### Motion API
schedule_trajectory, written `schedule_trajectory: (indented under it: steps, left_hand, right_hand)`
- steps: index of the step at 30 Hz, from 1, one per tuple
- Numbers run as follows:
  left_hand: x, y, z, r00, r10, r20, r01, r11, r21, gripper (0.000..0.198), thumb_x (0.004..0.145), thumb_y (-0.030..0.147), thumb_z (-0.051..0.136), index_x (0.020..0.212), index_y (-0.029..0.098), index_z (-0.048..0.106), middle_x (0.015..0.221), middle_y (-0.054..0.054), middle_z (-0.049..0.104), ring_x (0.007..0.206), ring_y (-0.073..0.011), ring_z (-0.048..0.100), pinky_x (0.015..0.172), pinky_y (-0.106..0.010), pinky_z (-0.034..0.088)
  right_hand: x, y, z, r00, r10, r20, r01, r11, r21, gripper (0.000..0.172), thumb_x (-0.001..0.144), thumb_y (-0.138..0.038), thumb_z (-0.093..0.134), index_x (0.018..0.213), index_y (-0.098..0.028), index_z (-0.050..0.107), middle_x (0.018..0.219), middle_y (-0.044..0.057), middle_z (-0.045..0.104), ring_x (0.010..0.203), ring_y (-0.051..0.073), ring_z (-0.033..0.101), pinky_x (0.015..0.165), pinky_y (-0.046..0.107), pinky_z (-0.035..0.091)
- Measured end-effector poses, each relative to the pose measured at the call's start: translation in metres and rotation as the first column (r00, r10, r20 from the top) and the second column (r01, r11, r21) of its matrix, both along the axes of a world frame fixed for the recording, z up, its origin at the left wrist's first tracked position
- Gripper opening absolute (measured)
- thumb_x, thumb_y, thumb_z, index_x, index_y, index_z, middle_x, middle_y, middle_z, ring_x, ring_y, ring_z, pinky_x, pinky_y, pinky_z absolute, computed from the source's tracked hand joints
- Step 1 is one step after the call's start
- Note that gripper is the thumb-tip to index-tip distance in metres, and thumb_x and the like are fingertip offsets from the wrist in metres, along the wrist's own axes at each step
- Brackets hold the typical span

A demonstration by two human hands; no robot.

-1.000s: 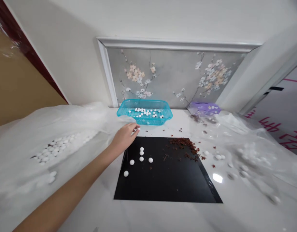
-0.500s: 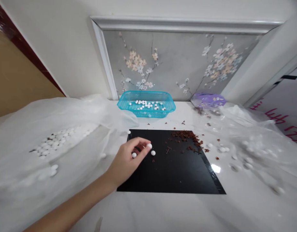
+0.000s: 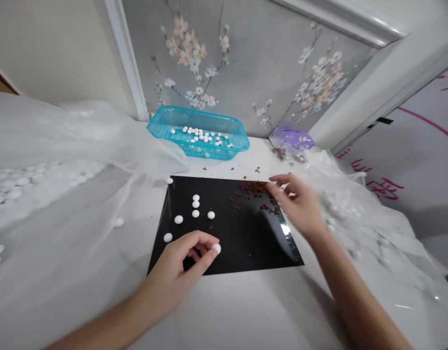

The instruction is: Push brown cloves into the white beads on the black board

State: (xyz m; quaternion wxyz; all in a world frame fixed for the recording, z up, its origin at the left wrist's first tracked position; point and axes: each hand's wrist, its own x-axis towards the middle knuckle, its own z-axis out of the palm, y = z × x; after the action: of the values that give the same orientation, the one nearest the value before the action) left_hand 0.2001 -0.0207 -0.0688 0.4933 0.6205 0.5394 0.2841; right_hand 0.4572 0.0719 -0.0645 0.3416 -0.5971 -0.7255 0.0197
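Note:
My left hand [image 3: 189, 255] pinches a small white ball [image 3: 216, 248] between thumb and fingertips, just above the near part of a black mat [image 3: 238, 243]. Several loose white balls, one of them a white ball [image 3: 211, 215], lie on the mat's left half. Over the mat's far right corner reaches my right hand [image 3: 295, 201], its thumb and index finger slightly apart and nothing visible between them. Its fingertips are at a pile of small brown star-shaped pieces [image 3: 255, 187], some with stems. Motion blurs this hand a little.
Behind the mat stands a blue plastic basket [image 3: 158, 127] with several white balls in it. A clear plastic bag of white balls [image 3: 93, 146] spreads on the left. To the right lie more clear plastic [image 3: 377, 228] and a purple packet [image 3: 293, 138] by the wall.
My right hand has come into view at the brown pieces. My left hand, holding a white ball, has moved nearer; more balls now show on the mat. The view has tilted and shifted.

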Motion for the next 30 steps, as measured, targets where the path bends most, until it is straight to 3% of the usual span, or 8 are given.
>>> schedule_trajectory:
  steps: [4, 12, 17, 20, 22, 24, 27, 30]
  left_hand:
    - [-0.001, 0.002, 0.002, 1.0, 0.01, 0.017, -0.01, 1.0, -0.011, 0.019, 0.084, 0.041, 0.051, 0.089, 0.026, 0.062, 0.085, 0.002, 0.063, 0.078, -0.0116, 0.056, 0.067, -0.021, 0.045]
    - [-0.002, 0.002, 0.002, 0.995, 0.035, 0.09, -0.029, 0.998, -0.06, 0.019, 0.083, 0.038, 0.053, 0.091, 0.024, 0.062, 0.084, 0.001, 0.061, 0.077, -0.011, 0.056, 0.07, -0.021, 0.048]
    - [-0.004, 0.002, 0.003, 0.993, 0.067, 0.099, -0.062, 0.997, -0.053, 0.023, 0.082, 0.038, 0.055, 0.099, 0.026, 0.063, 0.086, 0.0, 0.063, 0.08, -0.0127, 0.058, 0.073, -0.023, 0.049]
    - [-0.004, 0.003, 0.003, 0.995, 0.048, 0.087, -0.043, 0.997, -0.064, 0.022, 0.082, 0.039, 0.054, 0.094, 0.025, 0.065, 0.083, 0.0, 0.064, 0.077, -0.0132, 0.059, 0.072, -0.024, 0.049]
    - [-0.003, 0.004, 0.002, 0.994, 0.041, 0.102, -0.034, 0.997, -0.073, 0.021, 0.082, 0.038, 0.054, 0.094, 0.024, 0.064, 0.083, 0.0, 0.065, 0.077, -0.013, 0.06, 0.072, -0.024, 0.049]
    - [-0.003, 0.004, 0.001, 0.989, 0.044, 0.143, -0.032, 0.996, -0.081, 0.02, 0.081, 0.034, 0.056, 0.096, 0.023, 0.061, 0.085, 0.0, 0.065, 0.077, -0.0124, 0.061, 0.071, -0.023, 0.049]
    - [-0.002, 0.005, 0.0, 0.977, 0.05, 0.206, -0.032, 0.995, -0.089, 0.016, 0.078, 0.029, 0.06, 0.092, 0.021, 0.059, 0.085, 0.001, 0.066, 0.075, -0.0107, 0.061, 0.068, -0.02, 0.049]
    - [-0.002, 0.005, 0.002, 0.971, 0.052, 0.234, -0.029, 0.995, -0.098, 0.009, 0.077, 0.027, 0.061, 0.081, 0.019, 0.058, 0.08, 0.002, 0.064, 0.07, -0.0085, 0.059, 0.064, -0.018, 0.048]
  right_hand:
    - [0.0, 0.004, -0.021, 0.963, 0.068, 0.261, -0.054, 0.997, -0.059, 0.03, 0.086, -0.03, 0.049, 0.112, -0.02, 0.06, 0.104, 0.008, 0.062, 0.091, 0.026, 0.055, 0.075, 0.04, 0.049]
    - [-0.007, 0.001, -0.028, 0.973, 0.083, 0.217, -0.089, 0.996, 0.017, 0.019, 0.086, -0.025, 0.046, 0.083, -0.019, 0.063, 0.09, 0.006, 0.064, 0.084, 0.022, 0.058, 0.07, 0.034, 0.047]
    - [-0.015, -0.008, -0.019, 0.991, 0.099, 0.089, -0.104, 0.993, 0.056, 0.01, 0.086, -0.023, 0.047, 0.086, -0.019, 0.057, 0.093, 0.007, 0.06, 0.076, 0.018, 0.057, 0.066, 0.032, 0.046]
    - [-0.032, -0.026, -0.01, 0.982, 0.148, -0.116, -0.139, 0.987, 0.08, 0.005, 0.087, -0.021, 0.049, 0.087, -0.02, 0.053, 0.084, 0.004, 0.058, 0.069, 0.015, 0.055, 0.062, 0.028, 0.045]
    - [-0.049, -0.042, -0.005, 0.941, 0.171, -0.293, -0.174, 0.985, 0.017, 0.004, 0.088, -0.02, 0.047, 0.088, -0.021, 0.052, 0.082, 0.002, 0.056, 0.063, 0.011, 0.052, 0.056, 0.024, 0.044]
    - [-0.065, -0.057, -0.002, 0.895, 0.258, -0.364, -0.296, 0.954, -0.049, 0.006, 0.089, -0.019, 0.046, 0.089, -0.022, 0.051, 0.08, 0.001, 0.052, 0.062, 0.01, 0.051, 0.053, 0.023, 0.042]
    - [-0.079, -0.071, -0.002, 0.849, 0.408, -0.336, -0.47, 0.874, -0.125, 0.008, 0.089, -0.016, 0.045, 0.09, -0.022, 0.05, 0.081, 0.0, 0.049, 0.064, 0.01, 0.049, 0.054, 0.022, 0.041]
    - [-0.082, -0.074, -0.006, 0.828, 0.45, -0.335, -0.527, 0.829, -0.188, 0.008, 0.089, -0.016, 0.045, 0.092, -0.022, 0.049, 0.083, 0.001, 0.049, 0.066, 0.01, 0.049, 0.056, 0.022, 0.042]
